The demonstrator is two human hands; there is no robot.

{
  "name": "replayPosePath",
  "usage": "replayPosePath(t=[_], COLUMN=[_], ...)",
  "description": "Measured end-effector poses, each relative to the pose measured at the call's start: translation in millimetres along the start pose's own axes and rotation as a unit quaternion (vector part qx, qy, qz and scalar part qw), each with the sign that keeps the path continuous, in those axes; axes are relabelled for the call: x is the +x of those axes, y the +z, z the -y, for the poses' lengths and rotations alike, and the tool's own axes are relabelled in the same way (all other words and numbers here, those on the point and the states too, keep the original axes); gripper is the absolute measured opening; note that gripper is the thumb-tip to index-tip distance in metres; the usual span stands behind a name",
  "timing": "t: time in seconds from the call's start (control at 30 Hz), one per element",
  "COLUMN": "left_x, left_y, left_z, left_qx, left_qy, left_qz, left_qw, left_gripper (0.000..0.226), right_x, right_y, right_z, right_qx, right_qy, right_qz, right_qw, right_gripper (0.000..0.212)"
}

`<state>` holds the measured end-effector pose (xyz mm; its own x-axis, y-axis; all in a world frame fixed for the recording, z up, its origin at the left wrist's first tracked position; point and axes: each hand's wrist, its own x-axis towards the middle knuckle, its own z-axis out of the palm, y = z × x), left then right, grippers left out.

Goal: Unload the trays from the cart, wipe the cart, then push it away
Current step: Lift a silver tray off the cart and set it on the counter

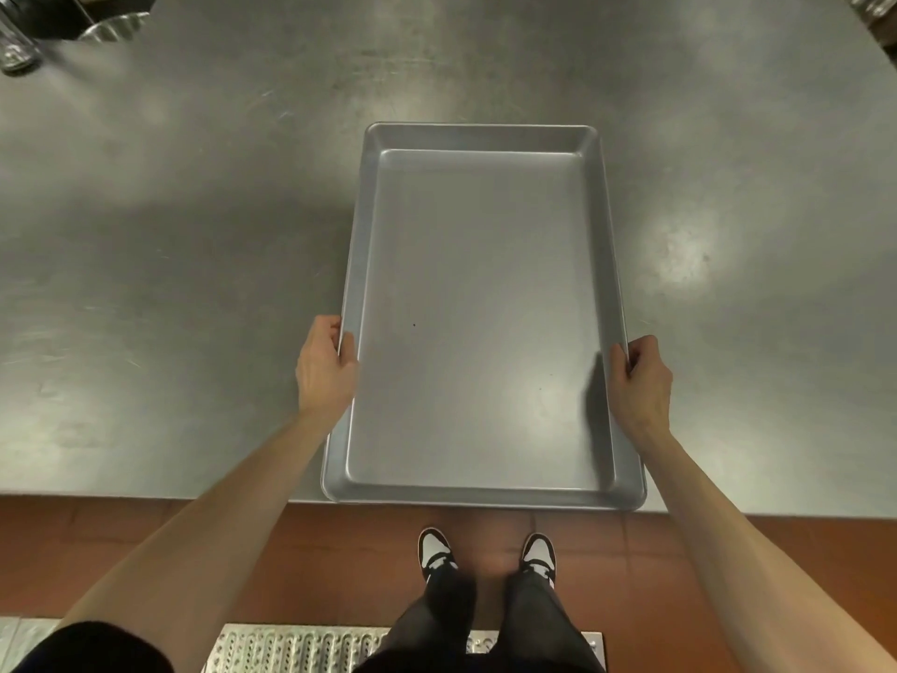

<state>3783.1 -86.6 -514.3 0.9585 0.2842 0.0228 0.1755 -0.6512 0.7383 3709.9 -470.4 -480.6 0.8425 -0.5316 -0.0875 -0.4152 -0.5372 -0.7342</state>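
Observation:
A large bare aluminium tray (480,303) lies lengthwise over the steel counter (170,264), its near end sticking out a little past the counter's front edge. My left hand (323,364) grips the tray's left rim, thumb inside the rim and fingers curled under it. On the opposite side my right hand (643,376) holds the right rim the same way. I cannot tell whether the tray rests on the counter or hovers just above it. The cart is out of view.
At the far left corner of the counter stand a glass jar (17,53) and a fluted metal dish (114,29). Below the counter edge are red floor tiles (121,536), my shoes, and a perforated metal floor grate (301,648).

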Motion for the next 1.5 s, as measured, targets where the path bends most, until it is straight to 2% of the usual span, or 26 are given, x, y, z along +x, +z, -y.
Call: replayPosePath(t=[0.5,1.5], left_x=[10.2,-1.8], left_y=[13.4,10.6], left_z=[18.6,14.9], left_qx=[0.039,0.073], left_qy=[-0.007,-0.032], left_qz=[0.030,0.047], left_qw=[0.999,0.996], left_gripper=[0.013,0.015], right_x=[2.7,12.5], right_y=[26.1,26.7], right_z=[-21.5,-31.2], right_qx=[-0.022,-0.024], right_qy=[0.017,0.003], right_qz=[0.004,0.024], right_qw=[1.000,0.999], right_gripper=[0.026,0.024])
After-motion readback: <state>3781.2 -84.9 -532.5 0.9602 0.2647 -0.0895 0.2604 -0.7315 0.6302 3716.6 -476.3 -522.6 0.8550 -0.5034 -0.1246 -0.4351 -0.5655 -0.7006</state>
